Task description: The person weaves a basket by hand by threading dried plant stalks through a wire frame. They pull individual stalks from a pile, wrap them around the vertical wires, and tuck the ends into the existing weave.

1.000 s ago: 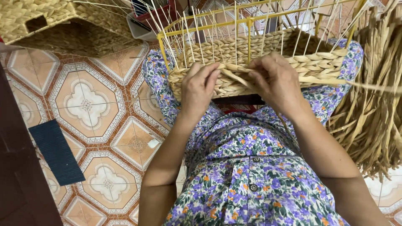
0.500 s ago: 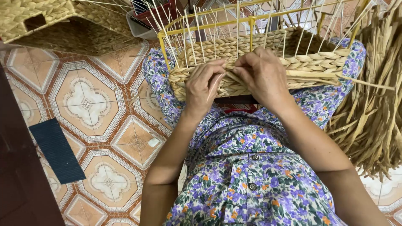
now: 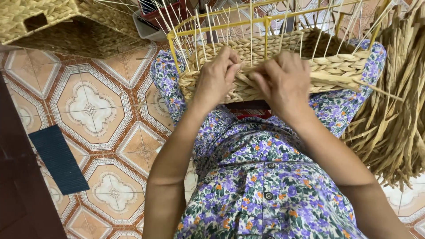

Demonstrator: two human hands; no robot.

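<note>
A dark mat (image 3: 57, 159) lies on the tiled floor (image 3: 93, 106). A half-woven basket (image 3: 283, 71) rests on the person's lap, its long side running left to right, its thin sticks pointing up. The left hand (image 3: 217, 77) presses on the woven wall, fingers curled together. The right hand (image 3: 283, 82) is just beside it — pinching a straw strand. Loose dry straw (image 3: 398, 102) is piled on the right.

Hands I see: two, left hand (image 3: 218, 75) and right hand (image 3: 283, 82)
Half-woven basket (image 3: 327, 66): one
Finished baskets (image 3: 57, 22): one
Straw bundle (image 3: 398, 88): one
Dark mat (image 3: 57, 159): one
</note>
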